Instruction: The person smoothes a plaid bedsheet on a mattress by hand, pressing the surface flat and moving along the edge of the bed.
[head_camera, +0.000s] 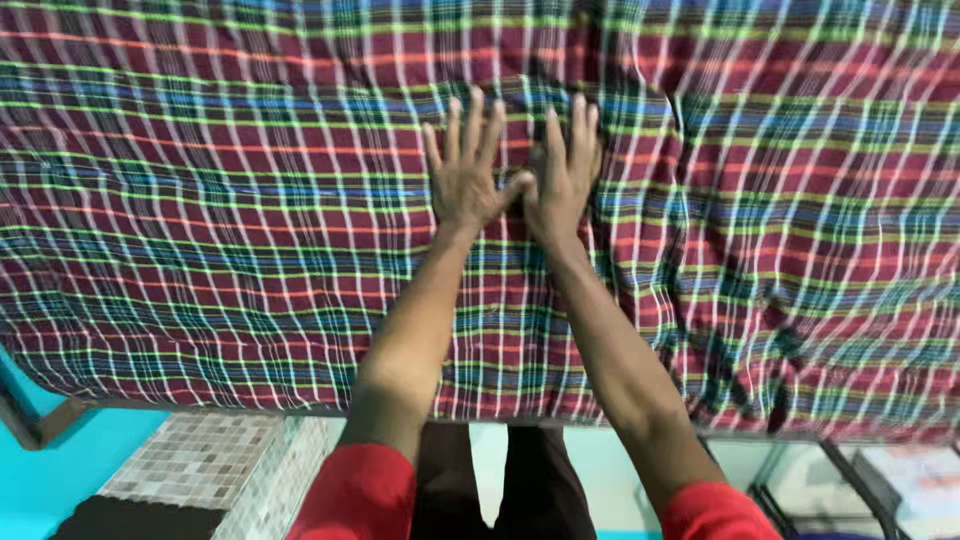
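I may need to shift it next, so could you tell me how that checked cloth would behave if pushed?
The checked cloth is probably floppy: it wrinkles at the right. Pushed, it would likely bunch, not slide whole. It looks thin and light under the flat left hand and right hand.

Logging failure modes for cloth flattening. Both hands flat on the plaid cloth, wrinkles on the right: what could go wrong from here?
1. The left hand and right hand press side by side mid-cloth; the folds at the right lie beyond them and may stay bunched.
2. The plaid cloth overhangs the near edge; a push away or pull toward the body could drag it off square.
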